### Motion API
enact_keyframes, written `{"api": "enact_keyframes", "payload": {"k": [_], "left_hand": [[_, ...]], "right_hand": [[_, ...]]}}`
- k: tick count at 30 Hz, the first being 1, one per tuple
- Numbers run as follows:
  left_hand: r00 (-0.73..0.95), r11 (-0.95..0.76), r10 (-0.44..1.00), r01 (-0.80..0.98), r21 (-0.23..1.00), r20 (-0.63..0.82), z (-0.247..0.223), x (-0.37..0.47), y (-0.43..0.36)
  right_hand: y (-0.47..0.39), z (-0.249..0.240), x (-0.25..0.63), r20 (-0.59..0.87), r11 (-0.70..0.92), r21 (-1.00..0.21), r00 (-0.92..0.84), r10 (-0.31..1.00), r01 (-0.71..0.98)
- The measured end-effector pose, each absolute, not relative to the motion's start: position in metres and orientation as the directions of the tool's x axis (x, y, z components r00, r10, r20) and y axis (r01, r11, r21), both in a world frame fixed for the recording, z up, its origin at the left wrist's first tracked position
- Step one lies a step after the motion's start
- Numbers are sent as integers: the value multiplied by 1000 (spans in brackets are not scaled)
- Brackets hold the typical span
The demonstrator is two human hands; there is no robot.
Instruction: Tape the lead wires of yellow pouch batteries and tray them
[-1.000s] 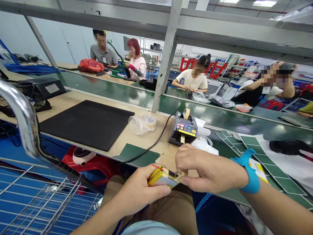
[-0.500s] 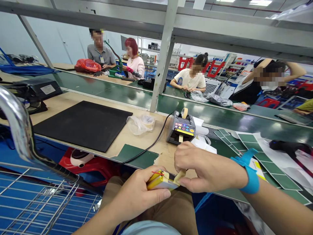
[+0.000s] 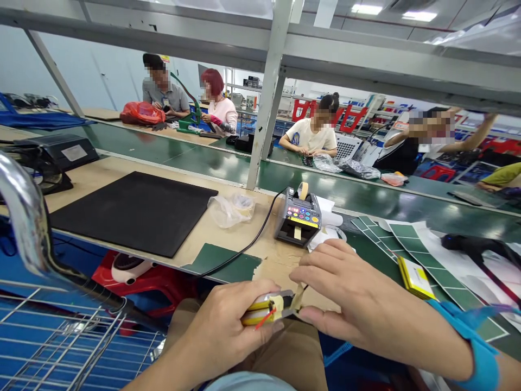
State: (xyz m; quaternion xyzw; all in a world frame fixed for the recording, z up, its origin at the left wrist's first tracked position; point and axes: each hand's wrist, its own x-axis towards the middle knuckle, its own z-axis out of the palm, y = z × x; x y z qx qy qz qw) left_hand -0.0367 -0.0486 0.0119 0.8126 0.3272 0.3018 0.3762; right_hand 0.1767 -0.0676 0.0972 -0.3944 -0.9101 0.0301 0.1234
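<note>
My left hand (image 3: 238,320) is wrapped round a battery pack (image 3: 253,314) with yellow edges, a red wire and a band of pale tape at its end. Close to that end, my right hand (image 3: 340,290) has a short strip of tan masking tape (image 3: 298,298) between thumb and fingers, touching or nearly touching the pack. Part of the pack is hidden by my left fingers. Beyond my hands stands a tape dispenser (image 3: 299,217), with another piece of tape (image 3: 298,232) sticking out of its slot.
A black mat (image 3: 136,212) and a crumpled clear bag (image 3: 232,209) lie on the bench. To the right are a yellow-edged stack of battery cells (image 3: 415,278) and green sheets (image 3: 427,250). A wire cart (image 3: 77,336) stands at the left. Several co-workers sit across the belt.
My left hand has turned the pack so its taped end and red wire face more to the right. My right fingers have spread out somewhat, and the right arm has shifted, uncovering the yellow stack.
</note>
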Motion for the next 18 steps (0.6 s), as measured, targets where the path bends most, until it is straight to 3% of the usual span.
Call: {"api": "enact_keyframes", "payload": {"k": [2,4,6,8,11,14,18], "left_hand": [[588,-493,768,288,821,254,13,-38,-48],[572,-468,781,271,841,250,12,-38,-48],[553,-404,804,237,884,219,9,-38,-48],[533,-304,831,194,933,161,6,-37,-48],[517,-199,852,165,966,87,4,-32,-46],[535,-186,843,205,961,49,4,-29,-43],[520,-250,850,258,933,85,-6,-29,-43]], "right_hand": [[-67,92,184,209,626,-333,-592,778,705],[-64,82,190,197,478,-594,-459,866,647],[-61,66,192,187,281,-856,-246,951,434],[-61,47,187,115,118,-991,-55,992,68],[-67,20,171,-53,-79,-935,-83,995,-346],[-72,7,156,-113,-200,-880,-221,969,-430],[-71,7,149,-148,-266,-799,-252,956,-539]]}}
